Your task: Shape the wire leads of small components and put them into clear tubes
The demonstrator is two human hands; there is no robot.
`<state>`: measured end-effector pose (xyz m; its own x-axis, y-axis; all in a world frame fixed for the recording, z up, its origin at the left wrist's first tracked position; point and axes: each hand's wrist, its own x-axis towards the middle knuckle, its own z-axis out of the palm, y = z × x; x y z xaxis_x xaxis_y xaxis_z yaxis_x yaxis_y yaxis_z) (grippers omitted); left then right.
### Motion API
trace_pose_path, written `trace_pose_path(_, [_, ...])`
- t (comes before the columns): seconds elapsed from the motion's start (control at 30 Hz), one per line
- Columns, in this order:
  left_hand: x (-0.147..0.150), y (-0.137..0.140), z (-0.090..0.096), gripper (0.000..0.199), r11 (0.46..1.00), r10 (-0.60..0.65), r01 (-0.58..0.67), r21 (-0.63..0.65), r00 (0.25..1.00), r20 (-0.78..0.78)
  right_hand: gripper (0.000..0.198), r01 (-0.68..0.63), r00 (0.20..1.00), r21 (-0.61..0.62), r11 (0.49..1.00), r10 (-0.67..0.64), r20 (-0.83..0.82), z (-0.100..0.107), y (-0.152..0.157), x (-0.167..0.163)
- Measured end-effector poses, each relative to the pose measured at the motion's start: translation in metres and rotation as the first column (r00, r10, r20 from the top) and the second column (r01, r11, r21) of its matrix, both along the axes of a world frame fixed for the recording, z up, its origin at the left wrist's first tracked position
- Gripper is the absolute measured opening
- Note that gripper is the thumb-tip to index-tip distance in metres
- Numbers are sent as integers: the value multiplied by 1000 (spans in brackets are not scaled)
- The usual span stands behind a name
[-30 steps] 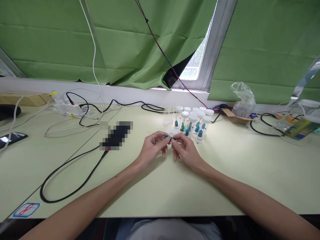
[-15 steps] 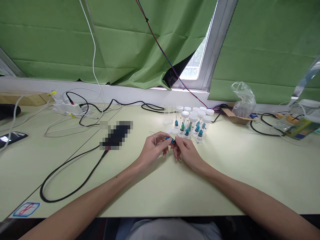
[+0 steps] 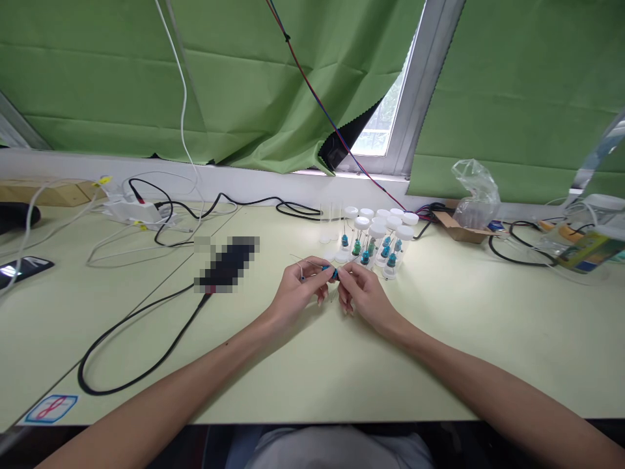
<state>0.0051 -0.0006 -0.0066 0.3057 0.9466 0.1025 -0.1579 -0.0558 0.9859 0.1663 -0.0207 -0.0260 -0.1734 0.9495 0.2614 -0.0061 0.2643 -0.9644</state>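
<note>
Between my two hands, over the table, is a small dark-blue piece (image 3: 334,273) with thin wires sticking out. My left hand (image 3: 296,290) is closed, pinching its left side between thumb and fingers. A thin wire (image 3: 299,258) stretches out above the left fingers. My right hand (image 3: 366,291) grips the other side with thumb and forefinger, its remaining fingers curled below. Just behind the hands stand several clear tubes with white caps (image 3: 404,232), holding blue or green pieces (image 3: 365,258) on thin stems. The fingertips partly hide the held piece.
Uncapped clear tubes (image 3: 325,225) stand behind the hands. At left lie a blurred-out dark device (image 3: 228,262) on a black cable (image 3: 92,348) and a white power strip (image 3: 131,210). A cardboard box (image 3: 461,228) with a plastic bag sits at right, near a jar (image 3: 593,251).
My right fingertips have shifted slightly left, closer to the left thumb, covering more of the blue piece. The tubes and the other things on the table have stayed put.
</note>
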Motion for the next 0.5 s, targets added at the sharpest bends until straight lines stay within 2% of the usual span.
trace_pose_path(0.33, [0,-2,0,26,999,-41,42,34,999,-25,49,22,999,-14,1000,-21,45,-3,0,-1])
trace_pose_path(0.5, [0,-2,1,29,1000,-3,3,-14,1000,-1,42,15,1000,-31,999,-14,19,-2,-1,-1])
